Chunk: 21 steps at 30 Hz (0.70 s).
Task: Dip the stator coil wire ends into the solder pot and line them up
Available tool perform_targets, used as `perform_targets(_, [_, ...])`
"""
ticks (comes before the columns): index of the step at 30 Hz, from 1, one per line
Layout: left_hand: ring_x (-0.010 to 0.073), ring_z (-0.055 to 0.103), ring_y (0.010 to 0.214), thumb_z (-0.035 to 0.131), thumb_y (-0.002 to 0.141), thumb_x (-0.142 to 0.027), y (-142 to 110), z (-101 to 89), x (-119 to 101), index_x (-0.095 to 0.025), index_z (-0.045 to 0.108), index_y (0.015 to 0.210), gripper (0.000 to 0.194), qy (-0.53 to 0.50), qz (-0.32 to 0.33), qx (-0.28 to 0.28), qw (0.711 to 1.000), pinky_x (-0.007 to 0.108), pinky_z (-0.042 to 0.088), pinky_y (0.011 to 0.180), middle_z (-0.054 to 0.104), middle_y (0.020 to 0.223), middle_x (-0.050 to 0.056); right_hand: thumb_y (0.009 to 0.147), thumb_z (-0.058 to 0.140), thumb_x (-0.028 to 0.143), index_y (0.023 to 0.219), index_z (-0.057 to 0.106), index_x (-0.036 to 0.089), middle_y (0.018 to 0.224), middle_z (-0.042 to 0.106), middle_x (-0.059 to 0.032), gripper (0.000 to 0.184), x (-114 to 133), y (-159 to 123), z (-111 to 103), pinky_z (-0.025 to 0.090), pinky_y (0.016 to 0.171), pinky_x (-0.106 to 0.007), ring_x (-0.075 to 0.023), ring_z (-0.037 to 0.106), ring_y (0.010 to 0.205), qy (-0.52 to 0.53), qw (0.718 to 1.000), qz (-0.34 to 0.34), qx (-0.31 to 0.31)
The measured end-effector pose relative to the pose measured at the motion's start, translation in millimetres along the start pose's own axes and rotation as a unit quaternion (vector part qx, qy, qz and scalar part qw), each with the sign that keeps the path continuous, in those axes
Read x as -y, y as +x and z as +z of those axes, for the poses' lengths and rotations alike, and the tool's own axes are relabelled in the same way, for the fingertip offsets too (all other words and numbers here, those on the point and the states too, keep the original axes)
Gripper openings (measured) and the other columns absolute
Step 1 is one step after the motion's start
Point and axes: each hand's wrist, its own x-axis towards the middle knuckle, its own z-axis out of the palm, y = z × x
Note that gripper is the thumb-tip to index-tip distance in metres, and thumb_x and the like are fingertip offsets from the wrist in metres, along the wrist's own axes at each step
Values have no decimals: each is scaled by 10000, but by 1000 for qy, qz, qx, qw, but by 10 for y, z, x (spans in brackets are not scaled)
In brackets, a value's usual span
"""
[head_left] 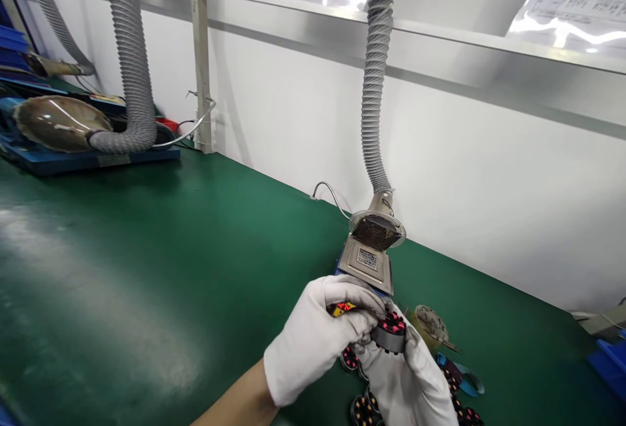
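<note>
tabletop, green: carries all we list. metal-topped unit: front hidden behind the gloves. left hand, gloved: fingertips bunched at the part's rim; we cannot tell whether this grip pinches anything. right hand, gloved: grip closed on one round black part, raised above the tabletop, pink-red spots upward; we judge its handling unfinished. similar round parts, several: below, partly covered or cut off; we cannot sort done from undone, nor count what is left. red digits: partly covered, unreadable.
</note>
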Motion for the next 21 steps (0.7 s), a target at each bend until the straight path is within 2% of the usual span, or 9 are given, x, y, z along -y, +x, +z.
perform_targets(5, [171, 610, 862, 721, 731, -162, -78, -129, -50, -239, 715, 713, 79, 13, 145, -67, 987, 229, 487, 797, 677, 781, 5, 665, 768, 363, 967, 658, 226, 928, 704, -66, 350, -13, -98, 94, 551, 690, -364, -225, 663, 803, -52, 991, -92, -81])
perform_targets(7, [179, 605, 928, 717, 749, -197, -66, -172, -64, -246, 719, 825, 90, 21, 95, -65, 993, 235, 481, 827, 686, 897, 14, 672, 768, 256, 1026, 627, 234, 993, 688, -62, 382, -46, -133, 154, 547, 704, -314, -199, 657, 845, -126, 965, -196, -122])
perform_targets(9, [211, 588, 1017, 713, 760, -241, -38, -159, -39, -225, 676, 1025, 269, -9, -29, 5, 1000, 281, 468, 888, 663, 1055, 52, 674, 744, 145, 1064, 607, 239, 1058, 658, -59, 424, -96, -150, 208, 536, 753, -300, -190, 640, 912, -243, 891, -357, -136])
perform_targets(11, [231, 566, 1075, 711, 765, -299, -16, -87, 28, -196, 618, 1138, 398, -63, -111, 80, 989, 317, 442, 941, 640, 1126, 84, 665, 706, 48, 1091, 604, 253, 1111, 622, -46, 484, -145, -153, 248, 516, 817, -310, -187, 618, 964, -358, 782, -495, -124])
perform_targets(13, [206, 595, 1018, 708, 767, -351, -13, 25, 114, -177, 669, 1039, 325, -123, -119, 69, 983, 280, 449, 915, 674, 1046, 79, 668, 672, 5, 1122, 600, 267, 1123, 601, -38, 529, -178, -157, 273, 506, 845, -329, -195, 602, 983, -438, 692, -563, -114])
perform_targets(14, [187, 617, 955, 720, 754, -365, -18, 84, 154, -174, 698, 949, 274, -157, -111, 36, 981, 248, 464, 872, 694, 972, 68, 672, 662, -4, 1145, 588, 277, 1128, 593, -36, 554, -186, -161, 279, 506, 846, -339, -199, 597, 984, -458, 672, -570, -114])
perform_targets(17, [150, 644, 798, 764, 702, -376, -45, 197, 218, -185, 713, 769, 209, -255, -80, -54, 962, 197, 492, 753, 703, 779, 27, 660, 678, -1, 1190, 552, 285, 1143, 578, -37, 614, -178, -174, 275, 516, 833, -334, -203, 594, 991, -468, 668, -569, -107])
perform_targets(19, [146, 644, 816, 765, 703, -366, -61, 183, 202, -221, 708, 761, 166, -280, -36, -99, 954, 197, 497, 766, 704, 789, -2, 637, 703, 0, 1191, 546, 269, 1137, 582, -39, 635, -155, -174, 254, 526, 812, -302, -191, 607, 971, -449, 679, -571, -107])
perform_targets(21, [153, 628, 915, 745, 733, -344, -66, 109, 154, -238, 707, 779, 122, -235, 15, -139, 962, 210, 479, 850, 705, 887, -11, 619, 726, 0, 1159, 560, 262, 1128, 587, -41, 623, -132, -166, 230, 535, 787, -287, -183, 621, 943, -431, 694, -564, -122])
